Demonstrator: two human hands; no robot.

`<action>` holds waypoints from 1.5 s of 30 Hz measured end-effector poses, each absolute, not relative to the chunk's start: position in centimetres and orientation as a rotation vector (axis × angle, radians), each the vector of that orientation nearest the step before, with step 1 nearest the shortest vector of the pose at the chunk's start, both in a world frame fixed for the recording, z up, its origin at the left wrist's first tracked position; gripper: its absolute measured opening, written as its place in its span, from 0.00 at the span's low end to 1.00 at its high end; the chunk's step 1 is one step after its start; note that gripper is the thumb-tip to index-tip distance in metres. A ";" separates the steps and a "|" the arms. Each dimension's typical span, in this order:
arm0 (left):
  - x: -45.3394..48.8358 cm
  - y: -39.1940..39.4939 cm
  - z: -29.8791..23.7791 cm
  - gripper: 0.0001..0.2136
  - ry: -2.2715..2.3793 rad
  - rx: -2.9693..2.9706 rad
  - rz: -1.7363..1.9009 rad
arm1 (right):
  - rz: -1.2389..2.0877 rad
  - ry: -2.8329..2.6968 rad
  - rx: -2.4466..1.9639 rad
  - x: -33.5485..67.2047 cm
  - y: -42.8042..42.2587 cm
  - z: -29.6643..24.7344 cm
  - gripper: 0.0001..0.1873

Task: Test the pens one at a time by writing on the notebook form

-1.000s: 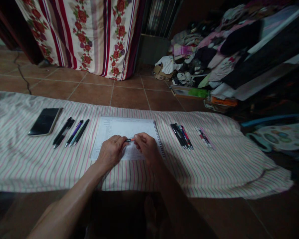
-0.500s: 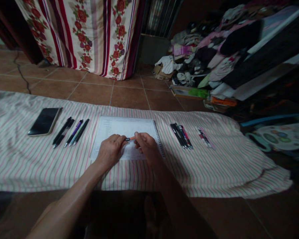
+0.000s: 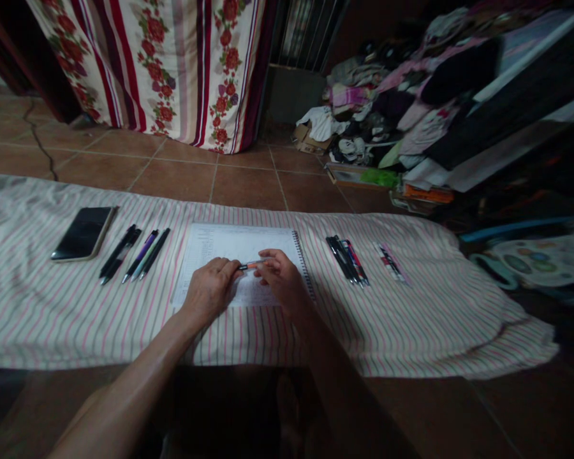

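Both of my hands rest on a spiral notebook [image 3: 229, 245] lying on a striped cloth [image 3: 411, 312]. My left hand [image 3: 209, 290] pinches one end of an orange pen [image 3: 249, 265] and my right hand [image 3: 280, 275] pinches the other end, fingers curled. Only a short piece of the pen shows between the fingertips. The notebook page carries faint printed lines.
Left of the notebook lie several pens [image 3: 134, 254] and a dark phone [image 3: 83, 233]. Right of it lie more pens [image 3: 347, 258] and another small group [image 3: 390, 262]. Beyond the cloth is tiled floor [image 3: 249, 182], a floral curtain [image 3: 172, 64] and a heap of clothes [image 3: 387, 108].
My hands have drawn slightly apart along the pen, so a bit more of its orange barrel shows. Everything else on the cloth stays where it was.
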State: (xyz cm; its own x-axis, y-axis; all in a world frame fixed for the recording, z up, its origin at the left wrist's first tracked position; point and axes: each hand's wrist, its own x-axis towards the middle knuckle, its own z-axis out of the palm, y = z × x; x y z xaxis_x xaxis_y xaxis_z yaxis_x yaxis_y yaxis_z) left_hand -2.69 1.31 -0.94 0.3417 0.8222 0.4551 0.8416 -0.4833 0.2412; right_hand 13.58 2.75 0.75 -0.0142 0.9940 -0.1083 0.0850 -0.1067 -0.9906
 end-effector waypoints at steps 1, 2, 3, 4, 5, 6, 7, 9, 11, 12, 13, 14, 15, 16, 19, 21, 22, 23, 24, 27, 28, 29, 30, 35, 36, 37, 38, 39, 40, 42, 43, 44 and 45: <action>-2.7 1.3 -0.9 0.10 -1.577 -2.538 -0.826 | 1.264 -1.202 -1.365 13.5 2.7 0.8 0.15; -2.7 1.3 -0.9 0.10 -1.575 -2.534 -0.823 | 1.274 -1.182 -1.387 13.5 2.6 0.8 0.16; -2.6 1.3 -0.9 0.10 -1.569 -2.532 -0.820 | 1.286 -1.176 -1.407 13.5 2.6 0.9 0.16; -2.6 1.3 -0.8 0.10 -1.561 -2.532 -0.817 | 1.295 -1.182 -1.422 13.5 2.6 1.0 0.15; -2.6 1.2 -0.8 0.10 -1.554 -2.531 -0.815 | 1.299 -1.199 -1.433 13.6 2.6 1.0 0.14; -2.6 1.2 -0.8 0.10 -1.550 -2.530 -0.814 | 1.298 -1.221 -1.440 13.6 2.7 1.0 0.14; -2.6 1.2 -0.8 0.10 -1.547 -2.530 -0.814 | 1.284 -1.236 -1.443 13.7 2.7 1.1 0.14; -2.6 1.3 -0.8 0.10 -1.550 -2.530 -0.813 | 1.237 -1.227 -1.449 13.8 2.8 1.0 0.13; -2.6 1.3 -0.8 0.11 -1.553 -2.532 -0.811 | 1.223 -1.205 -1.444 13.9 2.9 0.9 0.13; -2.6 1.3 -0.8 0.11 -1.551 -2.534 -0.812 | 1.227 -1.193 -1.441 13.9 3.0 0.9 0.13; -2.6 1.3 -0.8 0.11 -1.549 -2.537 -0.814 | 1.232 -1.182 -1.441 13.9 3.0 0.8 0.13; -2.6 1.3 -0.8 0.10 -1.549 -2.538 -0.816 | 1.239 -1.170 -1.442 13.9 3.0 0.7 0.12; -2.6 1.3 -0.8 0.10 -1.552 -2.540 -0.817 | 1.243 -1.158 -1.444 13.8 3.0 0.6 0.12; -2.6 1.3 -0.8 0.10 -1.558 -2.541 -0.817 | 1.249 -1.150 -1.445 13.8 3.0 0.6 0.12; -2.6 1.2 -0.7 0.10 -1.581 -2.544 -0.811 | 1.254 -1.142 -1.438 13.8 3.0 0.4 0.15; -2.6 1.2 -0.7 0.11 -1.584 -2.552 -0.810 | 1.238 -1.126 -1.438 13.9 3.0 0.3 0.18; -2.6 1.2 -0.7 0.11 -1.584 -2.555 -0.811 | 1.229 -1.117 -1.440 13.9 3.1 0.2 0.20; -2.6 1.2 -0.7 0.11 -1.586 -2.558 -0.812 | 1.221 -1.110 -1.442 13.9 3.1 0.1 0.20; -2.7 1.2 -0.7 0.11 -1.588 -2.558 -0.816 | 1.216 -1.110 -1.441 13.9 3.2 0.0 0.21; -2.7 1.3 -0.7 0.11 -1.596 -2.552 -0.819 | 1.194 -1.116 -1.438 14.0 3.4 -0.2 0.21; -2.7 1.3 -0.7 0.11 -1.597 -2.551 -0.817 | 1.191 -1.114 -1.437 14.0 3.4 -0.2 0.21; -2.7 1.3 -0.7 0.11 -1.596 -2.552 -0.816 | 1.192 -1.110 -1.436 14.1 3.4 -0.2 0.21; -2.7 1.3 -0.7 0.11 -1.597 -2.552 -0.814 | 1.195 -1.105 -1.434 14.1 3.4 -0.2 0.21; -2.7 1.3 -0.7 0.11 -1.603 -2.540 -0.805 | 1.207 -1.086 -1.435 14.1 3.3 0.2 0.21; -2.7 1.3 -0.7 0.11 -1.605 -2.536 -0.805 | 1.206 -1.084 -1.437 14.2 3.2 0.2 0.21; -2.7 1.4 -0.7 0.11 -1.605 -2.533 -0.807 | 1.203 -1.082 -1.435 14.2 3.2 0.3 0.21; -2.7 1.4 -0.7 0.10 -1.604 -2.533 -0.808 | 1.196 -1.081 -1.432 14.3 3.2 0.3 0.21; -2.8 1.4 -0.8 0.10 -1.602 -2.535 -0.808 | 1.186 -1.080 -1.431 14.4 3.2 0.3 0.21; -2.8 1.4 -0.8 0.10 -1.600 -2.536 -0.807 | 1.171 -1.083 -1.430 14.5 3.2 0.3 0.21; -2.7 1.5 -0.7 0.10 -1.596 -2.533 -0.803 | 1.136 -1.101 -1.435 14.7 3.3 0.3 0.22; -2.7 1.5 -0.7 0.10 -1.594 -2.531 -0.800 | 1.122 -1.110 -1.440 14.9 3.4 0.2 0.22; -2.7 1.5 -0.7 0.10 -1.592 -2.527 -0.798 | 1.114 -1.117 -1.448 15.0 3.5 0.2 0.22; -2.6 1.5 -0.7 0.10 -1.589 -2.524 -0.797 | 1.110 -1.126 -1.456 15.2 3.5 0.0 0.22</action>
